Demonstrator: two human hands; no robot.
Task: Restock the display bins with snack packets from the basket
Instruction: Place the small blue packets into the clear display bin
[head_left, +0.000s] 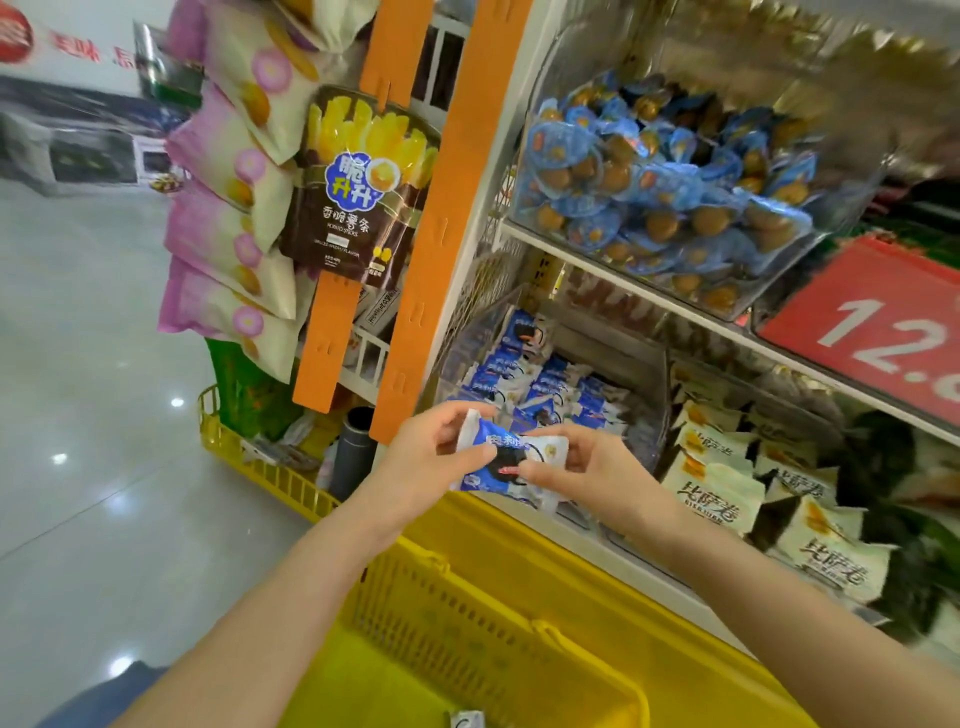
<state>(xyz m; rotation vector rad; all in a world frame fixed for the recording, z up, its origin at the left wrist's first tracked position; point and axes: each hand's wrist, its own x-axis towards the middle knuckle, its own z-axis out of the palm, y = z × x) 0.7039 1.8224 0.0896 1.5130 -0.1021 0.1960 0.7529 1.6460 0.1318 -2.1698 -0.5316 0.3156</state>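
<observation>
Closest to us, the yellow basket (441, 608) fills the lower part of the view, and we can see one small packet (467, 720) lying at its bottom edge. Up on the shelf (571, 255), a clear upper bin (737, 312) is heaped with round blue-wrapped snacks (670, 171). Below that, the lower display bin (644, 374) holds a loose pile of blue-and-white packets (550, 387). Just beside it on the right, cream-coloured packs (727, 488) stand in rows.

Our left hand (431, 460) curls round the left end of one blue-and-white snack packet (501, 457), thumb on its front. Our right hand (587, 467) pinches the right end between thumb and fingers. We hold that packet above the basket's far rim, just in front of the lower bin. Its printed face looks up toward us. Its long axis runs across from one hand to the other, the left end a little higher.
</observation>
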